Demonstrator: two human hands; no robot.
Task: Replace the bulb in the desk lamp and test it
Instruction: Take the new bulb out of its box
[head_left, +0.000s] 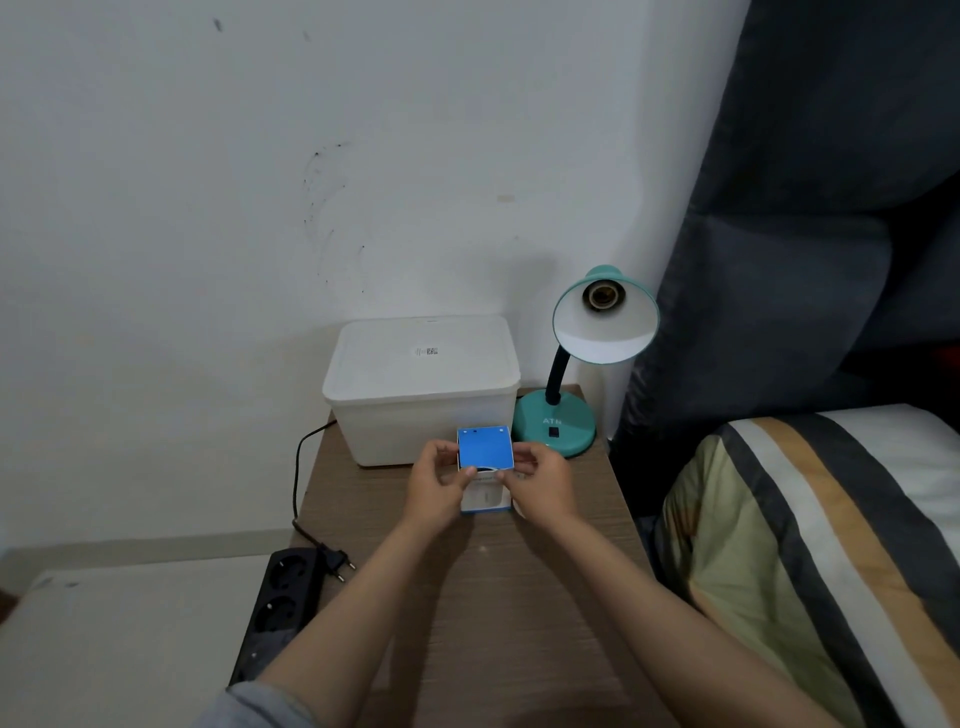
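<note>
The fingers (470, 472) of the left hand (435, 491) and those of the right hand (543, 486) were curled round the bulb box (485, 470), pinching it from either side above the worktop (498, 597), near its middle. The box showed a bright blue top flap, tipped toward the camera, with a white face below it; whether a bulb lay inside could not be told.

A white wall filled the upper left, marked with dark scuffs. To the right hung a dark curtain (810, 208), and below it lay a bed (831, 545) with a striped cover of cream, grey and tan. The brown wood-grain worktop stood between the wall and the bed. At its back sat a white lidded plastic bin (421, 384), just beside the teal desk lamp (576, 374). The lamp's shade faced the camera and its socket (603, 295) held no bulb; a black switch (554, 431) sat on the round base. A black cord (297, 467) ran down the worktop's left edge to an unplugged plug (337, 561), lying next to a black power strip (280, 603) on the floor.
</note>
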